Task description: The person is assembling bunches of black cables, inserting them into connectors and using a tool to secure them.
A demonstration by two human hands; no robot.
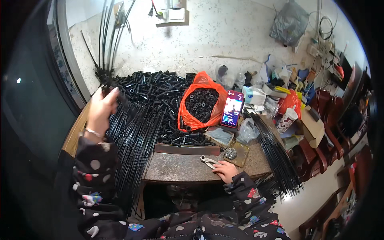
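Observation:
My left hand (pixel 100 112) is raised at the left side of the table, its fingers curled round the dark lower end of a bunch of thin black rods (pixel 106 44). These rods fan upward in front of the wall, partly blurred. Beneath that hand, a thick bundle of long black rods (pixel 134 140) lies over the table's left part and hangs past the front edge. At the front edge my right hand (pixel 227 171) is closed on silver pliers (pixel 208 161), which rest on the tabletop. Beside them sits a shallow tray (pixel 242 154) with small metal parts (pixel 230 153).
Black bolt-like parts (pixel 160 88) are heaped behind a low metal strip (pixel 188 149). An orange bag (pixel 184 114) holds black ring-shaped pieces (pixel 202 105). A phone (pixel 232 109) stands beside it. More black rods (pixel 278 156) overhang the right edge, near a patterned cup (pixel 287 120) and clutter.

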